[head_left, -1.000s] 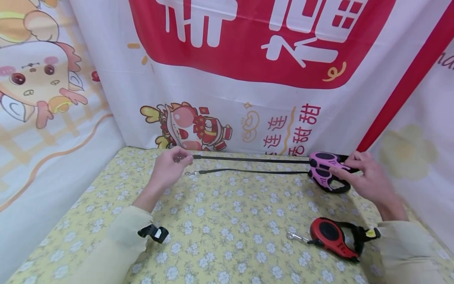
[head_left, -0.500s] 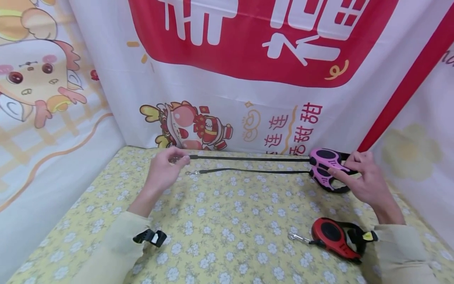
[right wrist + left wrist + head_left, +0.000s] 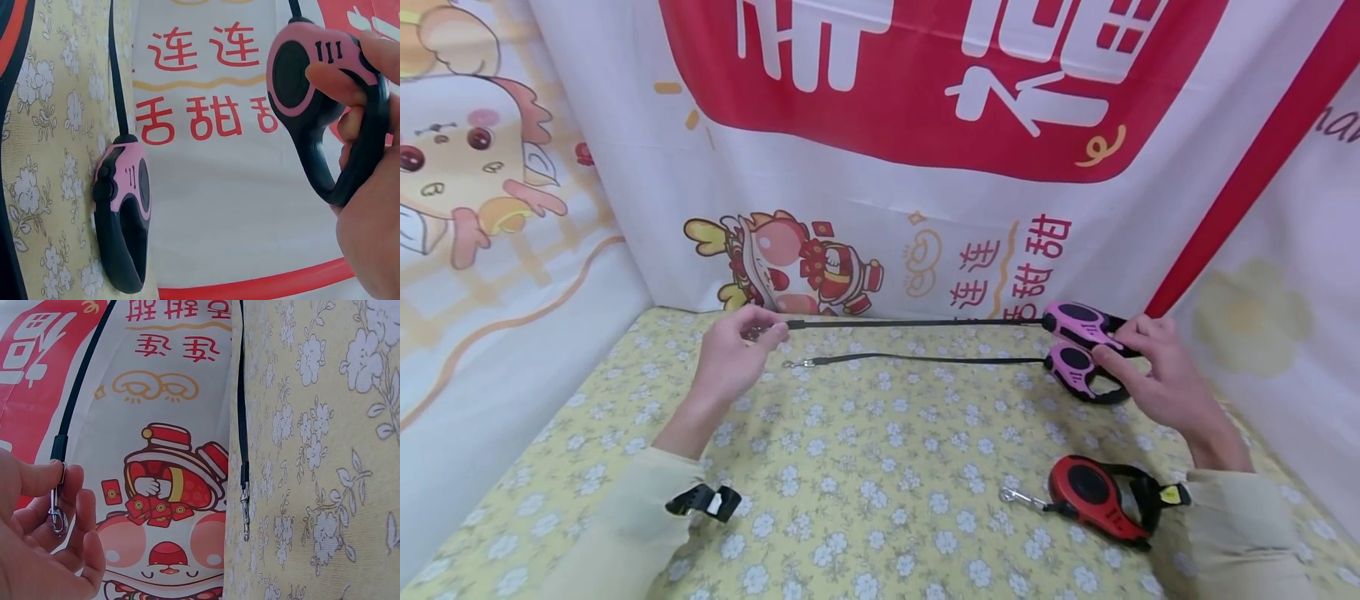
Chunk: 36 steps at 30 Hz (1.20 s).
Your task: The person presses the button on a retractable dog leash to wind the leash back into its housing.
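Currently we hold the pink leash housing (image 3: pixel 1078 321) in the right hand (image 3: pixel 1157 379), fingers curled round its rigid handle above the far right counter (image 3: pixel 880 492). It should feel light, hard and smooth. Our left hand (image 3: pixel 730 358) pinches the metal clip (image 3: pixel 57 515) of its limp, taut tape (image 3: pixel 917 323).

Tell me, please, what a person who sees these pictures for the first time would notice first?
Most striking is the black leash stretched taut above the table: the left hand pinches its metal clip, and the right hand holds the pink leash handle at the other end. Just below, a second pink leash lies extended on the flowered tablecloth. A red retractable leash rests nearer, by the right sleeve.
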### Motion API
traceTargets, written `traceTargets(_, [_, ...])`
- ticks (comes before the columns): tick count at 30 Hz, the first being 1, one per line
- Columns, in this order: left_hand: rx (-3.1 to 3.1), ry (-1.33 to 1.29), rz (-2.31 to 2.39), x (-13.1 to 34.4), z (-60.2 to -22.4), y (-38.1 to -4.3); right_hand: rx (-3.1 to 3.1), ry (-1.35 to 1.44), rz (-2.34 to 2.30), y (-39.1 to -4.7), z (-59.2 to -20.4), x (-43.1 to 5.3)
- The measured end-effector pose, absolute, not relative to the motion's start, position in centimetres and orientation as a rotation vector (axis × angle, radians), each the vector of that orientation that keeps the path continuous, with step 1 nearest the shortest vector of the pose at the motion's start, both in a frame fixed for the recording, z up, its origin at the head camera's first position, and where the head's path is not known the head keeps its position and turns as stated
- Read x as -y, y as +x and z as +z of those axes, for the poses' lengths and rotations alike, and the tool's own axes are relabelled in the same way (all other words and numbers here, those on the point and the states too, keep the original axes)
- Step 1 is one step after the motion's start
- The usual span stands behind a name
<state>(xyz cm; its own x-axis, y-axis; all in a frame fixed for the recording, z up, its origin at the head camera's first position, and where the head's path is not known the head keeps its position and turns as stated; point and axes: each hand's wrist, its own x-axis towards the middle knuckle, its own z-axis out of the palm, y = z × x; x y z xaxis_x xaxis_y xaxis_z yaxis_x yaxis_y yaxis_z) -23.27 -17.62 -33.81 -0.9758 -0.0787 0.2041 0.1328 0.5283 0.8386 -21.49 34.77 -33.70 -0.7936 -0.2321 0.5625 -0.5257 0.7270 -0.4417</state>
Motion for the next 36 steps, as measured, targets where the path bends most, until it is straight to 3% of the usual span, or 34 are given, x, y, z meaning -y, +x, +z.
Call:
traceTargets(5, [2.529, -0.046, -1.422, 17.6, -33.6, -23.3, 2.420, 0.532, 0.836, -21.4, -33.4, -34.1])
traceTargets(15, [2.472, -0.036, -1.408, 17.6, -32.6, -22.9, 2.084, 0.698, 0.721, -22.1, -33.1, -33.7])
traceTargets(36, [2.398, -0.037, -1.425, 17.3, -32.0, -22.5, 2.300, 0.642, 0.663, -21.1, -32.7, -34.6])
